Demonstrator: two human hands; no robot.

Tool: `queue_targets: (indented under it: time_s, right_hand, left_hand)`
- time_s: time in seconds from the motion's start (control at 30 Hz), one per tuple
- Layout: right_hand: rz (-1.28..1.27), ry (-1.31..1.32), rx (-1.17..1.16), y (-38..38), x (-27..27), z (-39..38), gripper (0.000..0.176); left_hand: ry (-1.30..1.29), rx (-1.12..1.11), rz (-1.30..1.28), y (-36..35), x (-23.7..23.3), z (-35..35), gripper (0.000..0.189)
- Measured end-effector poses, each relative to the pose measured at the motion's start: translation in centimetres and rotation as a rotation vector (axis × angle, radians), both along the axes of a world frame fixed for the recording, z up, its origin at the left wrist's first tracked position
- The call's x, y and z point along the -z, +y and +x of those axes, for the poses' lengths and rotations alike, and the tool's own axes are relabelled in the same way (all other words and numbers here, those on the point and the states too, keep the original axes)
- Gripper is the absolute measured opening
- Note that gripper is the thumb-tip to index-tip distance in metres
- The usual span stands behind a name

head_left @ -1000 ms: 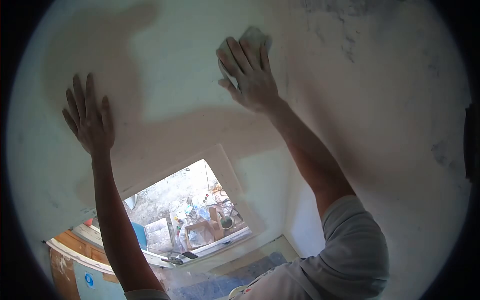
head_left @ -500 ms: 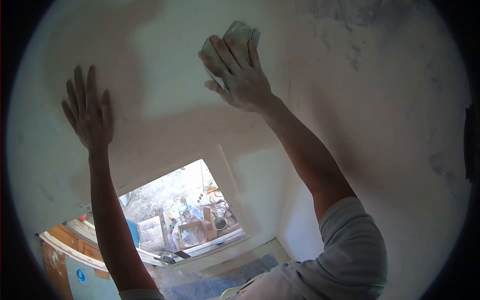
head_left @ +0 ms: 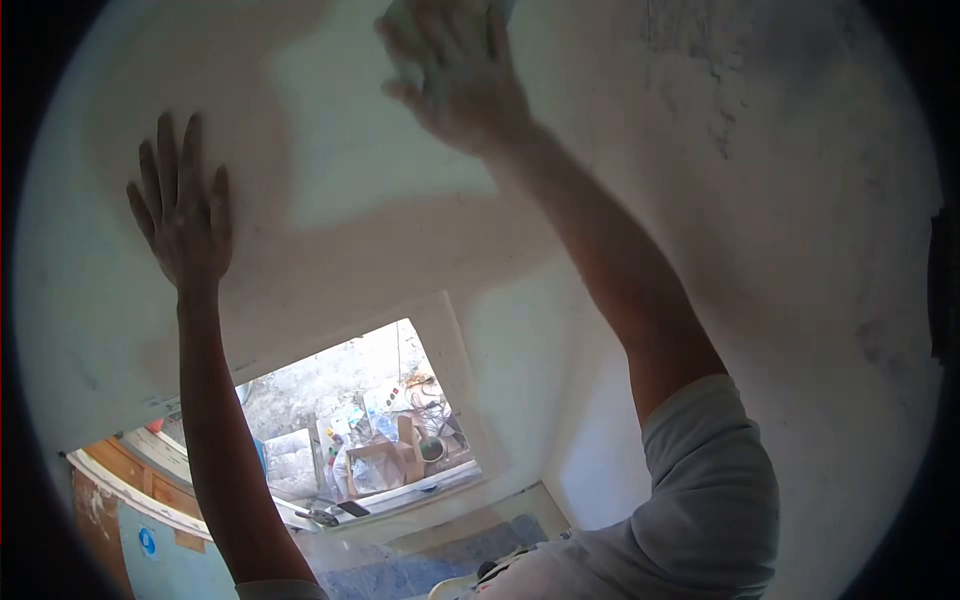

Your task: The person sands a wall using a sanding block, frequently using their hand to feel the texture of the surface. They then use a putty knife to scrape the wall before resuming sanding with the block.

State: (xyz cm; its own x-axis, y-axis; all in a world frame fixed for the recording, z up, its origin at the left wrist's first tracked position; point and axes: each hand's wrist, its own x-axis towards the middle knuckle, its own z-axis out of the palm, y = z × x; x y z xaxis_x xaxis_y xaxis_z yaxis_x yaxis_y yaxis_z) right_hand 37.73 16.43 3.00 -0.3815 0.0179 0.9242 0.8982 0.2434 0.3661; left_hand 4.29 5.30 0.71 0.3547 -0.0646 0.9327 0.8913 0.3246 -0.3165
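Against the pale patchy wall [head_left: 380,160], my left hand [head_left: 190,225] lies flat with its fingers spread and nothing in it. My right hand [head_left: 465,95] is blurred and reaches the top edge of the view. Under its fingers is a greyish-green folded sheet [head_left: 506,10], probably sandpaper, pressed to the wall. Most of the sheet is covered by the hand or cut off by the frame.
Below my arms is a window opening [head_left: 462,370], with a phone-like dark object [head_left: 353,508] on its sill. Outside lie a cardboard box [head_left: 375,470], a bucket [head_left: 432,450] and loose clutter. A blue-and-wood panel [head_left: 150,560] stands at lower left.
My right hand has moved up and slightly left along the wall with the sheet. My left hand stays flat, a little higher in view. The view has shifted slightly.
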Motion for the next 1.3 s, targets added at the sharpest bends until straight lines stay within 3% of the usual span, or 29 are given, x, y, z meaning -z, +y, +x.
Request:
queue_targets:
  time_s: [0.03, 0.1, 0.13, 0.23, 0.27, 0.3, 0.37, 0.47, 0.6, 0.7, 0.77, 0.9, 1.0, 1.07, 1.2, 1.3]
  right_hand:
    - [-0.043, -0.085, -0.063, -0.7, 2.8, -0.4, 0.066]
    - [-0.024, -0.258, -0.430, 0.6, 8.1, -0.2, 0.065]
    - [-0.002, -0.334, -0.437, 1.1, 8.2, 0.2, 0.067]
    - [0.071, -0.229, -0.296, 3.0, 1.9, 2.8, 0.065]
    - [0.256, -0.093, -0.262, 5.2, -1.3, 3.8, 0.064]
    - [0.290, 0.025, -0.504, 5.1, -4.0, 4.5, 0.063]
    - [0.322, 0.149, -0.736, 4.9, -5.6, 4.9, 0.062]
    - [0.339, 0.390, -0.188, 5.5, -5.1, 1.9, 0.058]
    - [0.074, 0.116, -0.259, 1.8, 6.4, 1.0, 0.061]
    - [0.008, 0.011, -0.184, 2.8, 9.8, 4.2, 0.061]
    - [0.020, 0.003, -0.234, 3.0, 6.1, 5.9, 0.056]
    - [0.219, -0.005, -0.419, 6.4, -8.2, 8.9, 0.055]
    - [0.228, 0.070, -0.497, 5.8, -11.5, 9.5, 0.055]
    - [0.216, 0.083, -0.486, 6.0, -9.7, 9.7, 0.055]
    - [0.064, 0.065, -0.283, 6.0, 2.0, 10.7, 0.053]
    - [0.017, 0.028, -0.281, 5.7, 6.0, 11.2, 0.053]
  left_hand:
    - [0.009, -0.007, 0.008, 0.0, 0.0, 0.0, 0.056]
    - [0.010, 0.003, 0.001, -0.1, 0.1, -0.1, 0.056]
    - [0.019, 0.007, 0.000, 0.0, 0.0, -0.1, 0.056]
    - [0.004, -0.014, -0.008, -0.1, 0.0, -0.1, 0.056]
    - [0.008, -0.012, -0.001, -0.1, 0.0, -0.1, 0.056]
    - [0.002, -0.015, -0.002, -0.1, 0.0, -0.2, 0.056]
    - [0.002, -0.010, -0.006, -0.1, 0.1, -0.1, 0.056]
    - [-0.003, -0.013, -0.009, -0.1, 0.0, 0.1, 0.056]
    - [-0.011, -0.012, -0.013, -0.4, 0.0, 0.3, 0.056]
    - [-0.014, -0.020, -0.013, -0.3, 0.0, 0.0, 0.056]
    - [-0.021, -0.040, -0.017, -0.4, 0.0, -0.2, 0.056]
    - [-0.025, -0.035, -0.020, -0.3, 0.0, 0.0, 0.057]
    - [-0.035, -0.049, -0.023, -0.4, 0.1, -0.1, 0.057]
    - [-0.055, -0.050, -0.041, -0.3, 0.2, -0.2, 0.057]
    - [-0.024, -0.048, -0.006, -0.2, 0.0, -0.3, 0.057]
    - [-0.047, -0.050, -0.018, -0.4, 0.2, 0.1, 0.056]
